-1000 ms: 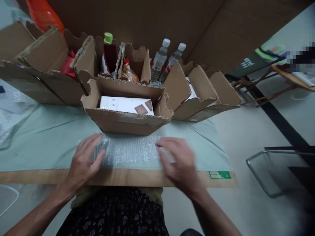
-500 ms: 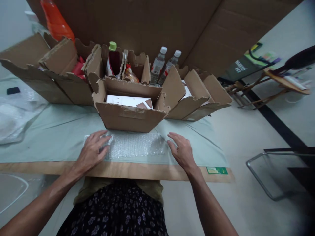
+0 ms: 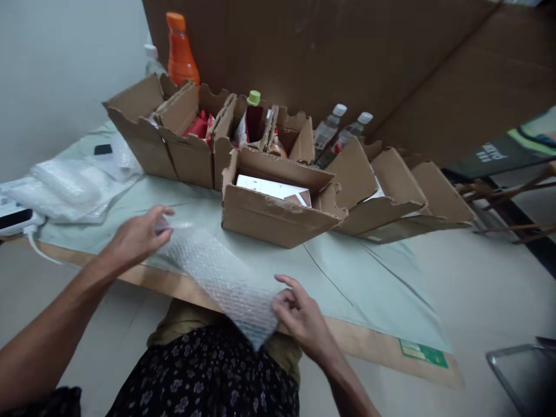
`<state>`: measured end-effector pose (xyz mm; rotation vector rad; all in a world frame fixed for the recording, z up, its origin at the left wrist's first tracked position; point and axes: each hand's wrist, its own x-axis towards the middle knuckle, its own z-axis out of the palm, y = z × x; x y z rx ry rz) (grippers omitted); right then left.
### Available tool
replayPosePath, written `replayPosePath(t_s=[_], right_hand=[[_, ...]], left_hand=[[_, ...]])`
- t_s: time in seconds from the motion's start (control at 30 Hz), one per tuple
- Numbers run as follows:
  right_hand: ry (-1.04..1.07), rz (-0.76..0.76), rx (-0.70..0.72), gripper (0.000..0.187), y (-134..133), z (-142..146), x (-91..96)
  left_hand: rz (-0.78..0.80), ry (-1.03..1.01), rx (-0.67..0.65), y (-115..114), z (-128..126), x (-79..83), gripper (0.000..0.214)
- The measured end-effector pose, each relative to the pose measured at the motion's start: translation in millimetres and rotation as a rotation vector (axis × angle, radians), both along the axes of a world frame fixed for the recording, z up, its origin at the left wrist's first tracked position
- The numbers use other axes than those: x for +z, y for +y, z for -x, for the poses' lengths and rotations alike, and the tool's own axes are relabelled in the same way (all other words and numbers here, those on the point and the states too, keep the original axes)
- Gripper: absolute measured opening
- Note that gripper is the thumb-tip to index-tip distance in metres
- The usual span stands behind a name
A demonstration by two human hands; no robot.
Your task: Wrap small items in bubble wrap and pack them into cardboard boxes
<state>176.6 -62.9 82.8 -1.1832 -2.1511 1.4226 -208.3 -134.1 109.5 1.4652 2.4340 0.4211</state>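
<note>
A sheet of clear bubble wrap stretches at a slant between my two hands, its near corner hanging past the table edge. My left hand pinches the far left end between thumb and fingers. At the opposite end, my right hand is closed on the sheet's right edge with thumb and fingers, the index finger sticking out. Just beyond the wrap stands a cardboard box with a white carton inside.
More bubble wrap bags lie at the left, near a white device with a cable. Behind are several cardboard bins, an orange bottle and two clear bottles. A tall cardboard panel backs the table.
Both hands have taken hold of the bubble wrap, which was lying flat on the table. It is now lifted and turned, its right end nearer my body. The view has swung left.
</note>
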Motion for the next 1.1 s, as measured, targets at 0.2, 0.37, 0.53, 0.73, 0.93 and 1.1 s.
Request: replayPosePath(t_s=[0.2,0.37,0.53,0.73,0.93,1.1], right_hand=[[0.029,0.052,0.074,0.064,-18,87,-26.7],[0.139,0.291,0.033,0.036,-12,89,-24.5],[0.339,0.571,-0.059,0.029,-14,103,-8.3],[0.473,0.477,-0.117,0.048,-10,117,-6.3],[0.108,-0.606,0.261,0.038,2,114,-15.1],[-0.160,-0.887,0.612,0.047,20,141,-30.7]], left_hand=[[-0.170,0.295,-0.065,57,23,13.9,0.063],[-0.323,-0.098,-0.410,-5,-11,-27.3,0.054],[-0.341,-0.350,-0.557,-85,-78,-42.2,0.089],[-0.420,-0.331,0.092,-58,-87,-57.0,0.036],[-0.171,-0.266,0.176,-35,-69,-52.2,0.057],[-0.073,-0.191,0.187,-30,-72,-51.8,0.059]])
